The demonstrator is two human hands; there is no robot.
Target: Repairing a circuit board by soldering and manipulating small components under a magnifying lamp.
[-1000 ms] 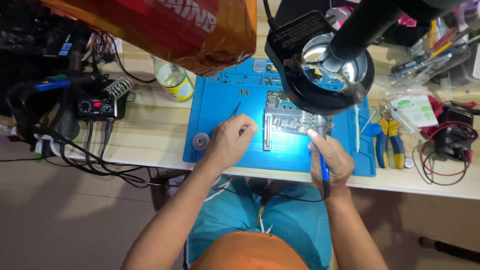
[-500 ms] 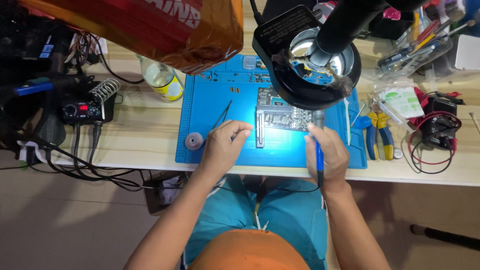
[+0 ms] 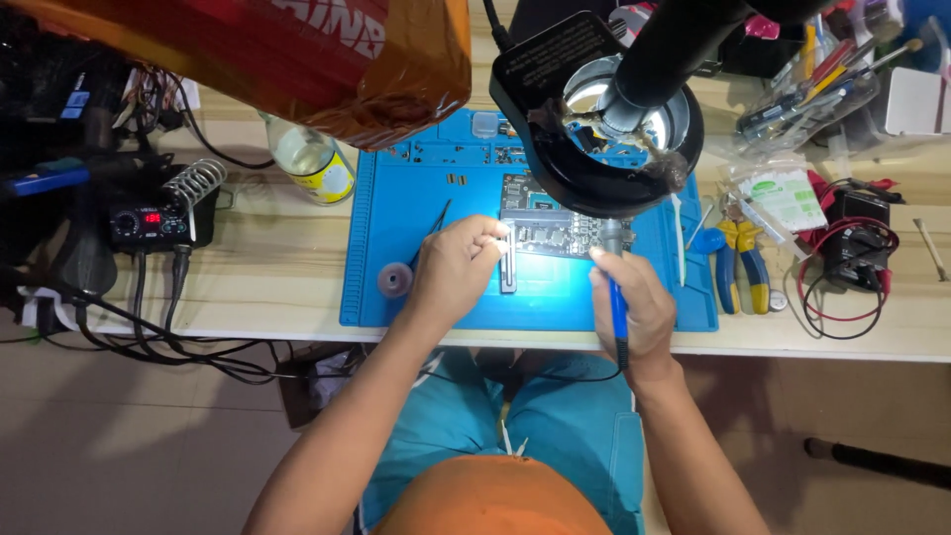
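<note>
A green circuit board (image 3: 551, 234) in a metal holder lies on a blue work mat (image 3: 396, 287), lit from above. My left hand (image 3: 458, 266) rests on the mat at the board's left edge, fingers pinched together against the holder; whether they hold anything I cannot tell. Black tweezers (image 3: 432, 230) lie just left of that hand. My right hand (image 3: 630, 309) grips a blue-handled soldering iron (image 3: 617, 297), whose tip points up at the board's right end. A black ring-light magnifier (image 3: 594, 119) hangs over the board and hides its upper part.
A soldering station (image 3: 149, 226) with a coil stand and cables sits at the left. A bottle (image 3: 309, 159) stands by the mat's upper left corner. A small solder roll (image 3: 394, 279) lies on the mat. Pliers (image 3: 738, 260), a black adapter with red wires (image 3: 854, 248) and tools crowd the right.
The view has shifted slightly. My left hand has stayed at the board's left edge. My right hand with the iron has moved a little toward the board's right end.
</note>
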